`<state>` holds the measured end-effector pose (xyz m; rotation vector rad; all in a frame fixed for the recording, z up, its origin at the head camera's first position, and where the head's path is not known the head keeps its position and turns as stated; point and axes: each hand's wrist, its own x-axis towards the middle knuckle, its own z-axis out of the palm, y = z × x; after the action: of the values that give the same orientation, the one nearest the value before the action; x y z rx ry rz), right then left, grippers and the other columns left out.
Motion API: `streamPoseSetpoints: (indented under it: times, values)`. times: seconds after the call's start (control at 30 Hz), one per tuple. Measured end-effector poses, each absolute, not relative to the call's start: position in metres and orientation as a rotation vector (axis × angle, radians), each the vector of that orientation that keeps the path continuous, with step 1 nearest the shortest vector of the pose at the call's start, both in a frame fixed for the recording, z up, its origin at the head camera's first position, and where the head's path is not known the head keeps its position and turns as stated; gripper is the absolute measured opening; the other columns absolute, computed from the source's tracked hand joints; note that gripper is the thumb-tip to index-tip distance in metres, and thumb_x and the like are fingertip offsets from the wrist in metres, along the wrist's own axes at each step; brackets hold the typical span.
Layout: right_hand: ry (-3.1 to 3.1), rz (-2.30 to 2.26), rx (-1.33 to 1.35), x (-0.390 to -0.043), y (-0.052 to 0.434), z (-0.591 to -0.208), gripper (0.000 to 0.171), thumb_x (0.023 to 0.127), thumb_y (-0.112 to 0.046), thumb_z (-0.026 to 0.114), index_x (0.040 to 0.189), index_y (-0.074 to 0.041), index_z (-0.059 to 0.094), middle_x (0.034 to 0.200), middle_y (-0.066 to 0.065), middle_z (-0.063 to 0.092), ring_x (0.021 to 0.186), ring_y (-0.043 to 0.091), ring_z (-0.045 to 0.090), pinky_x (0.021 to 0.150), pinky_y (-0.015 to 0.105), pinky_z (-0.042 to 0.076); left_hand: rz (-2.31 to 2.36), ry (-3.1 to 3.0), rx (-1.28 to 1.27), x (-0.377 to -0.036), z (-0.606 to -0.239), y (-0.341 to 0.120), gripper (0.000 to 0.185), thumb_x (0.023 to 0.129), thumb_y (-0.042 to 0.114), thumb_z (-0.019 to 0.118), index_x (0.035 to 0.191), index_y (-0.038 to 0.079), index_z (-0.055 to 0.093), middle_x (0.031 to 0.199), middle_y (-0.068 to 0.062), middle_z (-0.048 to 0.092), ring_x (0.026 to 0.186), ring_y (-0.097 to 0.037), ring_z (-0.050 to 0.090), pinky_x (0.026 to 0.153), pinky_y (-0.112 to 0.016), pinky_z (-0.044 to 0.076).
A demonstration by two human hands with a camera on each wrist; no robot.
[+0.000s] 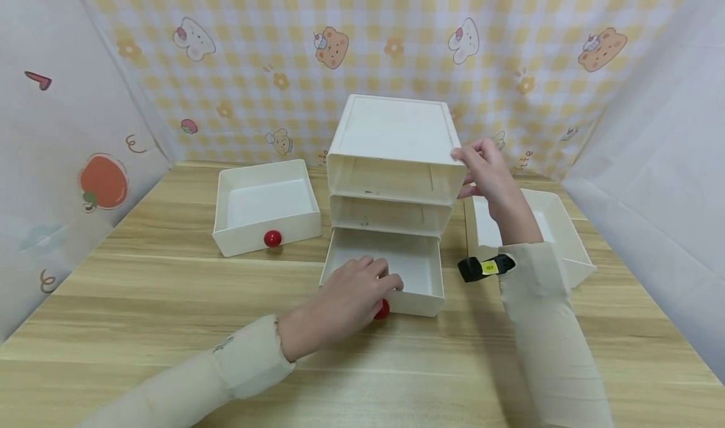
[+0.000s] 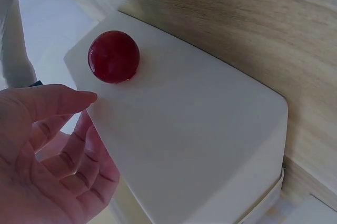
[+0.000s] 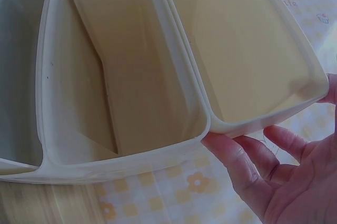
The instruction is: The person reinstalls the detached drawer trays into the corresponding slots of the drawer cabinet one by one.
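A white three-tier drawer cabinet [image 1: 393, 132] stands at the middle of the wooden table. Its two upper slots are empty, as the right wrist view shows from the front of the cabinet [image 3: 131, 77]. The bottom drawer [image 1: 416, 270] is pulled part-way out and is empty. My left hand [image 1: 351, 289] grips its front wall, fingers over the rim and thumb beside the red knob [image 1: 384, 309]. In the left wrist view the knob [image 2: 113, 57] sits on the drawer front [image 2: 195, 129], just above my left hand [image 2: 47, 150]. My right hand [image 1: 489, 173] holds the cabinet's upper right front corner, fingers [image 3: 231, 155] against the rim.
A removed white drawer [image 1: 249, 239] with a red knob [image 1: 272, 238] lies left of the cabinet. Another white drawer [image 1: 557, 226] lies to the right, behind my right forearm. A black band [image 1: 484, 267] sits on my right wrist. Patterned cloth walls enclose the table on three sides.
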<state>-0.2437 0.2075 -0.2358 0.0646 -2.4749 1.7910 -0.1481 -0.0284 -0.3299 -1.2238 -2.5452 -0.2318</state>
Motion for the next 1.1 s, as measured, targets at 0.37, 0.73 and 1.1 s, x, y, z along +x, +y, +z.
streamPoseSetpoints:
  times: [0.37, 0.73, 1.1]
  values:
    - [-2.483, 1.792, 0.056, -0.2436, 0.2077, -0.2356, 0.019, 0.092, -0.035, 0.048, 0.093, -0.019, 0.037, 0.107, -0.002, 0.04, 0.07, 0.011, 0.058, 0.054, 0.023, 0.054, -0.194, -2.534, -1.23, -0.1503, -0.3306, -0.0258, 0.031, 0.077, 0.001, 0.065, 0.1, 0.021, 0.063, 0.084, 0.003, 0.056, 0.074, -0.014, 0.051, 0.06, -0.02, 0.046]
    - [-2.472, 1.809, 0.06, -0.2437, 0.2069, -0.235, 0.019, 0.092, -0.035, 0.048, 0.092, -0.019, 0.037, 0.104, -0.002, 0.042, 0.069, 0.01, 0.059, 0.055, 0.023, 0.054, -0.233, -2.558, -1.228, -0.1522, -0.3268, -0.0256, 0.03, 0.077, 0.0, 0.065, 0.099, 0.02, 0.065, 0.082, 0.002, 0.056, 0.074, -0.013, 0.052, 0.06, -0.019, 0.046]
    - [-2.463, 1.824, 0.067, -0.2444, 0.2067, -0.2348, 0.019, 0.092, -0.034, 0.048, 0.092, -0.018, 0.037, 0.102, -0.001, 0.043, 0.067, 0.009, 0.06, 0.054, 0.023, 0.054, -0.321, -2.593, -1.243, -0.1556, -0.3258, -0.0266, 0.031, 0.077, -0.001, 0.063, 0.1, 0.021, 0.064, 0.083, 0.002, 0.056, 0.075, -0.013, 0.052, 0.058, -0.017, 0.044]
